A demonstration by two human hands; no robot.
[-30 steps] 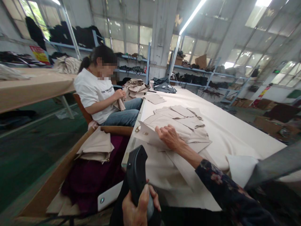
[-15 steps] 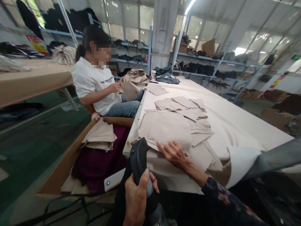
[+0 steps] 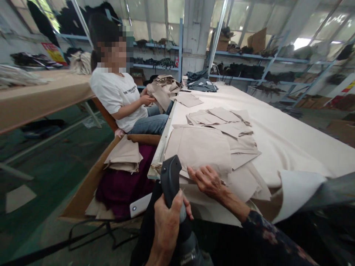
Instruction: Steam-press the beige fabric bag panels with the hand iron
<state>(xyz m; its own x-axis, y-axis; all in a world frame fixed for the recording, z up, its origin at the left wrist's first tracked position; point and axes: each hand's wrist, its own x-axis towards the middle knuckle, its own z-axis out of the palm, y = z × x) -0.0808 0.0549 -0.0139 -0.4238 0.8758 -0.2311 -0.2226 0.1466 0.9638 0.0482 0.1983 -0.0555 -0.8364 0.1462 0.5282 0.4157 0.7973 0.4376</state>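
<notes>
My left hand [image 3: 169,218] is wrapped round the grip of a black handheld tool [image 3: 170,177], whose head leans against the table's near left corner. My right hand [image 3: 206,180] lies on the front edge of a stack of beige fabric pieces [image 3: 202,146], its fingers curled and pointing left; whether they pinch the cloth is hard to see. More beige pieces [image 3: 219,118] are spread behind and to the right of the stack on the white-covered table [image 3: 288,136].
To the left, a cardboard box [image 3: 80,184] holds purple cloth [image 3: 124,184] and beige pieces [image 3: 124,155]. A seated person in a white shirt [image 3: 116,92] handles beige fabric beyond it. A metal pole [image 3: 330,188] crosses at right. Shelves [image 3: 238,55] stand behind.
The view has shifted slightly, so the table and box appear farther right. The seated person's hands and fabric have moved a little. My hands keep their places on the tool and the stack.
</notes>
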